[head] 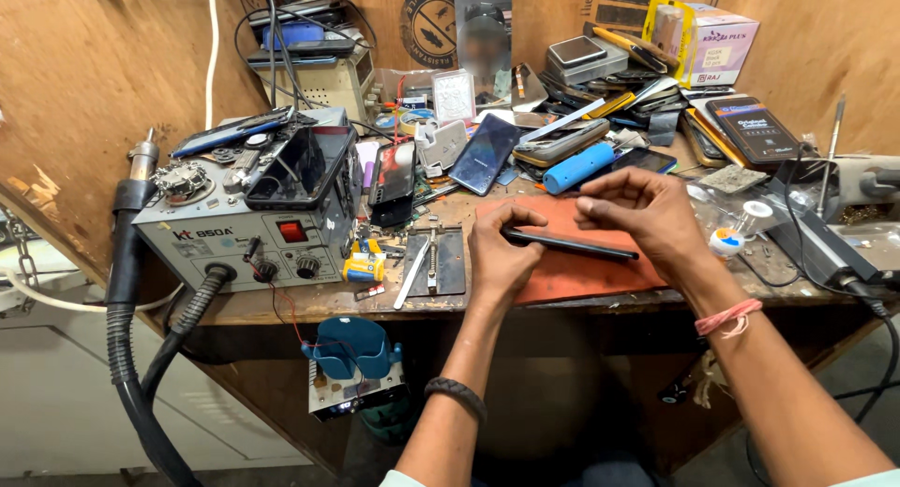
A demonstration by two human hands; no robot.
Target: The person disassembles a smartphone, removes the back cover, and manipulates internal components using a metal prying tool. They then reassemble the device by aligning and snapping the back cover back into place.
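Note:
A thin black phone is held edge-on above an orange work mat on the wooden bench. My left hand grips its left end, fingers curled around it. My right hand holds the right end from above, fingertips pinched near the top edge. A dark braided band is on my left wrist, a pink thread band on my right.
A grey hot-air rework station with black hose sits at left. A metal holder plate lies beside the mat. Phones, a blue cylinder, boxes and a solder spool crowd the back and right.

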